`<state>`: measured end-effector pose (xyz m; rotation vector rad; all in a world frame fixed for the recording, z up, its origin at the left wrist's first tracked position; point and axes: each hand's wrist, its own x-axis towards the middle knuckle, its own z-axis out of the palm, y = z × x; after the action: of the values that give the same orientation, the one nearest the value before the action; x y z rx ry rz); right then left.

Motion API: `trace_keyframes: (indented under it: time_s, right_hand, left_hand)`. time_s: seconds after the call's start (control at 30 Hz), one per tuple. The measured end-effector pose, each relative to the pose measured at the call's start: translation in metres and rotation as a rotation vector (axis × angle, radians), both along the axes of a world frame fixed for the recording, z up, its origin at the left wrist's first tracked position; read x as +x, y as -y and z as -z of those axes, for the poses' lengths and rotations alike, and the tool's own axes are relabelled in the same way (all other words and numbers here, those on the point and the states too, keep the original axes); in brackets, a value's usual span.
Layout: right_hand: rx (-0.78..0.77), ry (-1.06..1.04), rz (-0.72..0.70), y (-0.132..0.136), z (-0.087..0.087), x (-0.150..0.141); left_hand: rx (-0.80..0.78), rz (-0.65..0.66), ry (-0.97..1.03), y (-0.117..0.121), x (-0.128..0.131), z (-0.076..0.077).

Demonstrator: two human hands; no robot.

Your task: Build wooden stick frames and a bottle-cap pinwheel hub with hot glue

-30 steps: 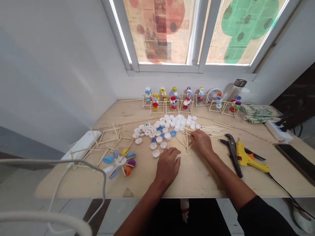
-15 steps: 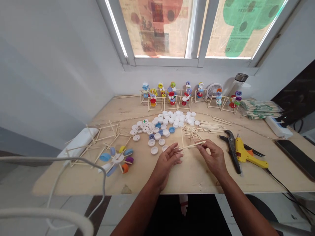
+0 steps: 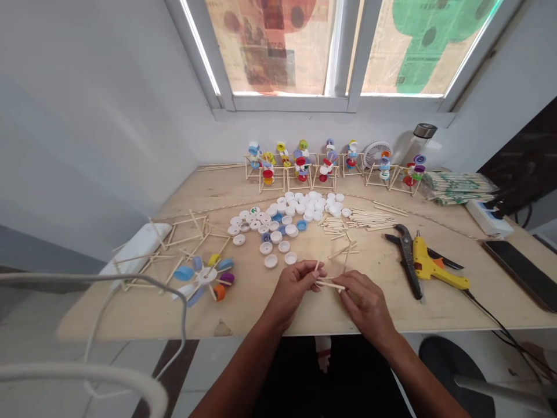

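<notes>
Wooden sticks (image 3: 331,284), thin and short, sit pinched between the person's two hands just above the front of the table: one lies roughly level and another stands up from the fingers. The left hand (image 3: 292,296) and right hand (image 3: 364,307) nearly meet, each in a narrow grip on the sticks, with the fingers closed close together.

Just beyond them lie a few loose sticks (image 3: 346,251), then a stack of cut sticks (image 3: 369,219). To the left spreads a heap of plastic bottle caps (image 3: 296,209), mostly white with some blue. Further left, a pinwheel of coloured caps (image 3: 205,277) rests against stick frames (image 3: 183,244). To the right lie pliers (image 3: 407,261) beside a yellow glue gun (image 3: 435,270). Along the back of the wooden table (image 3: 243,307), a row of cap-and-stick models (image 3: 304,165) stands under the window (image 3: 348,52).
</notes>
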<state>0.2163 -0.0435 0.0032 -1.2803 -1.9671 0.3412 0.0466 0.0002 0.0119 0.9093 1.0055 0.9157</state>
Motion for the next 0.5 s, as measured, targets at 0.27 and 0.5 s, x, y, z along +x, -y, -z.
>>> trace_keyframes:
  time_s: [0.27, 0.5]
  right_hand:
    - [-0.01, -0.087, 0.116, 0.009, -0.001, 0.019]
    - [-0.001, 0.049, 0.274, -0.031, 0.005, 0.042]
  left_hand:
    - [0.031, 0.002, -0.098, -0.005, -0.011, 0.006]
    - [0.042, 0.053, -0.12, -0.009, -0.014, 0.01]
